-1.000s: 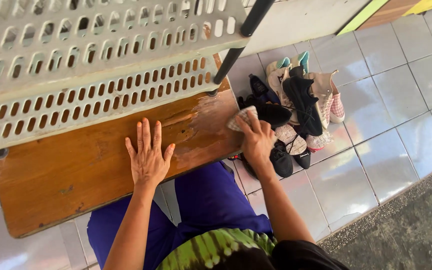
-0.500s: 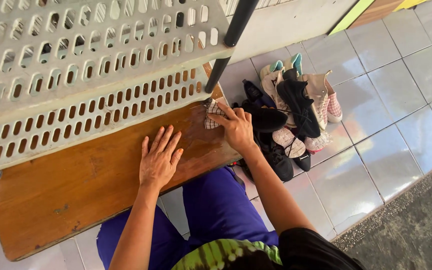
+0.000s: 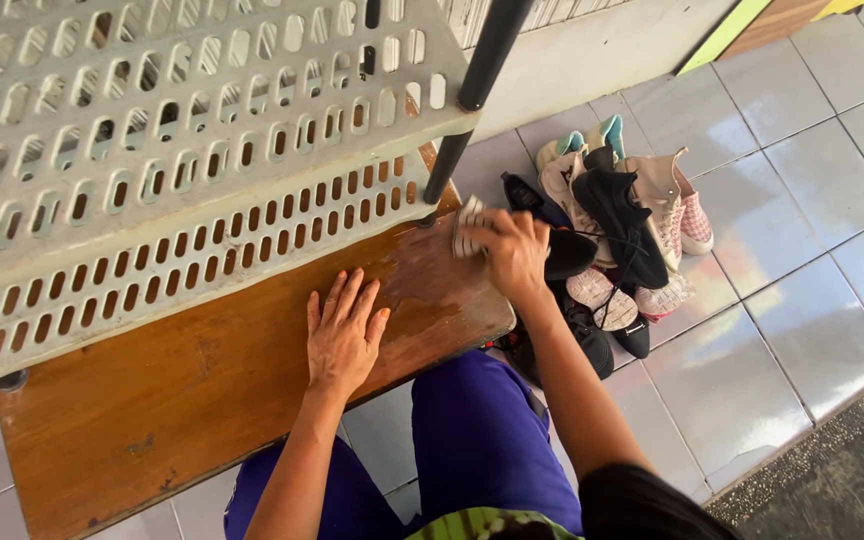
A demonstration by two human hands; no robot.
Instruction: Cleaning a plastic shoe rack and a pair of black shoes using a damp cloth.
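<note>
wooden board (image 3: 192,380), left hand (image 3: 344,335) flat, right hand (image 3: 512,250) grip closed around cloth (image 3: 467,226)

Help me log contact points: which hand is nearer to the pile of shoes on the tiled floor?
Right. The right hand, clutching a checked cloth at the wooden board's far corner, sits right beside the shoes. The left hand lies flat mid-board, farther away.

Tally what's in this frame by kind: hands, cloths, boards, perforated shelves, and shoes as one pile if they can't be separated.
Hands: 2, the left hand flat on the board, the right hand on the cloth
Checked cloth: 1
Wooden board: 1
Perforated grey shelves: 2 tiers
Pile of shoes: 1, pairs too overlapped to count
Total: 7
</note>
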